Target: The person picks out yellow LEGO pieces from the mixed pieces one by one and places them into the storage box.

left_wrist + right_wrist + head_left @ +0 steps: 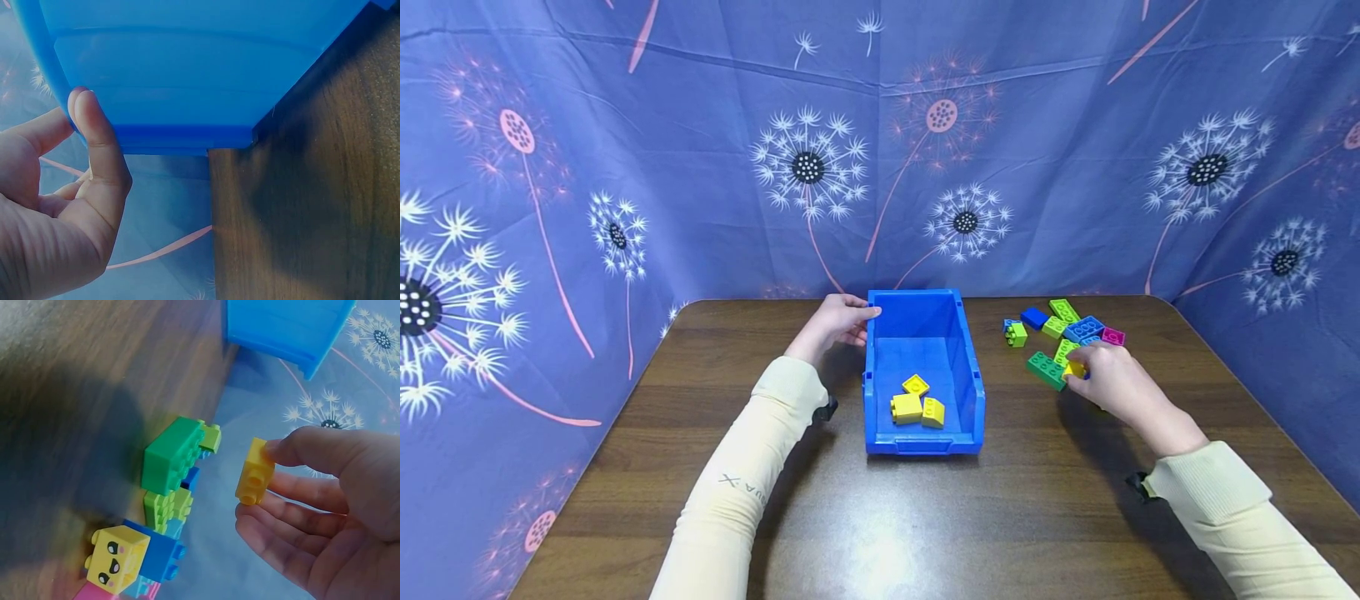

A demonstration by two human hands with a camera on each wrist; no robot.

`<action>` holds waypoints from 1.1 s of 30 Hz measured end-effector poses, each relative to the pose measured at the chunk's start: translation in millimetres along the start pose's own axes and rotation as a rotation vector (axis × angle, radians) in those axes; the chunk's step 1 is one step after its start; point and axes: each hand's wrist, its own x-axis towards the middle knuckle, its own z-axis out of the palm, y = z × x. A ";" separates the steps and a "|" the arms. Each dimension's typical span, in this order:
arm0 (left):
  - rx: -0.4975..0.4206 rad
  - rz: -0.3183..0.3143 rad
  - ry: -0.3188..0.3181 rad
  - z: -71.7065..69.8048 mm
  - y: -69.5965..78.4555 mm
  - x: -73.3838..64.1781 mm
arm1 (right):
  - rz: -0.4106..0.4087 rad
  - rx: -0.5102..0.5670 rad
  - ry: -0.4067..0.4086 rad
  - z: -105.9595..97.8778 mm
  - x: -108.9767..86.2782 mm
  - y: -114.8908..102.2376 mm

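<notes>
A blue storage bin [923,447] stands mid-table with several yellow toy bricks [907,409] near its front. My left hand [841,321] grips the bin's left side close to the back, thumb and fingers at its edge. Over a loose pile at the right, my right hand [1114,379] pinches a small yellow brick [255,472] with round studs between thumb and fingers. Below it in the right wrist view are a dark green brick [169,459], a blue brick [161,555] and a yellow brick with a printed face [117,559].
The pile also has lime green bricks [1063,312], a plain blue brick [1034,317] and a magenta brick [1113,336]. A lime brick [1016,335] lies at its left side. Behind the wooden table [820,533] hangs a blue dandelion-print cloth [700,167].
</notes>
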 end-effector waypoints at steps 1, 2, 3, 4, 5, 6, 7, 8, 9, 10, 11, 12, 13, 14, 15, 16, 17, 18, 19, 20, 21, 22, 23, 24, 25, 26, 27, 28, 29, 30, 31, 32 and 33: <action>-0.001 -0.001 -0.002 0.0 0.2 0.0 | 0.003 0.001 0.000 -0.5 0.3 -0.5; -0.001 -0.002 -0.003 0.1 0.4 0.1 | 0.004 0.003 0.003 -1.1 0.5 -1.2; -0.001 -0.003 -0.004 0.2 0.6 0.0 | 0.004 0.007 0.009 -1.5 0.7 -1.6; -0.001 -0.004 -0.003 0.3 0.6 0.1 | 0.002 0.010 0.018 -1.9 0.7 -2.2; 0.000 -0.004 -0.003 0.4 0.6 0.1 | 0.000 0.014 0.025 -2.3 0.7 -2.7; 0.001 -0.003 -0.004 0.6 0.5 0.2 | -0.004 0.016 0.036 -2.7 0.6 -3.6; 0.002 -0.002 -0.004 0.6 0.4 0.2 | -0.010 0.019 0.051 -3.0 0.7 -4.5; 0.003 -0.001 -0.002 0.6 0.3 0.5 | -0.016 0.021 0.064 -3.3 0.8 -5.7; 0.005 0.000 0.000 0.6 0.1 0.6 | -0.021 0.025 0.078 -3.6 1.0 -6.9; 0.008 0.000 0.001 0.6 0.0 0.5 | -0.027 0.027 0.094 -4.0 1.3 -8.2; 0.010 0.002 0.002 0.5 -0.1 0.5 | -0.034 0.029 0.110 -4.4 1.8 -9.6; 0.011 0.003 0.003 0.4 -0.2 0.5 | -0.041 0.029 0.127 -5.1 2.3 -11.2; 0.013 0.004 0.004 0.3 -0.3 0.6 | -0.047 0.029 0.143 -5.9 2.7 -12.8; 0.014 0.004 0.005 0.3 -0.3 0.7 | -0.052 0.032 0.157 -6.7 3.1 -14.7; 0.015 0.005 0.004 0.4 -0.4 0.6 | -0.059 0.034 0.173 -7.7 3.5 -16.5; 0.013 0.005 0.004 0.4 -0.4 0.5 | -0.068 0.037 0.187 -8.7 3.9 -18.2; 0.011 0.005 0.003 0.4 -0.5 0.7 | -0.078 0.038 0.199 -9.8 4.2 -20.2; 0.009 0.005 0.003 0.4 -0.6 0.8 | -0.086 0.041 0.214 -10.8 4.4 -22.2; 0.009 0.004 0.003 0.5 -0.6 0.8 | -0.094 0.042 0.230 -11.7 4.5 -24.0; 0.009 0.003 0.004 0.6 -0.5 0.7 | -0.098 0.046 0.241 -12.6 4.7 -25.8; 0.008 0.003 0.004 0.8 -0.3 0.7 | -0.100 0.047 0.250 -13.7 4.7 -27.6; 0.007 0.003 0.004 1.0 -0.1 0.5 | -0.099 0.052 0.252 -15.0 4.8 -29.7; 0.009 0.005 0.005 1.0 -0.3 0.8 | -0.098 0.054 0.257 -16.3 4.8 -32.0; 0.009 0.005 0.006 1.1 -0.1 0.8 | -0.098 0.056 0.262 -17.4 4.9 -34.2; 0.011 0.004 0.007 1.2 -0.2 1.0 | -0.096 0.059 0.260 -18.8 5.1 -36.6; 0.011 0.004 0.007 1.1 -0.2 1.1 | -0.096 0.064 0.259 -20.0 5.4 -38.9; 0.010 0.006 0.007 1.2 -0.3 1.4 | -0.101 0.068 0.261 -21.2 5.9 -41.3; 0.011 0.005 0.008 1.1 -0.5 1.6 | -0.106 0.071 0.263 -22.0 6.5 -43.5; 0.012 0.004 0.009 1.0 -0.7 1.7 | -0.112 0.072 0.271 -22.7 7.1 -45.5; 0.013 0.002 0.009 1.0 -0.7 1.7 | -0.118 0.073 0.276 -23.2 7.9 -47.1; 0.012 0.001 0.008 1.0 -0.8 1.8 | -0.121 0.074 0.279 -23.9 8.7 -48.7; 0.012 0.001 0.008 1.1 -1.0 1.8 | -0.127 0.075 0.286 -24.4 9.6 -49.9; 0.012 0.000 0.008 1.2 -1.1 1.9 | -0.130 0.075 0.290 -25.1 10.4 -51.2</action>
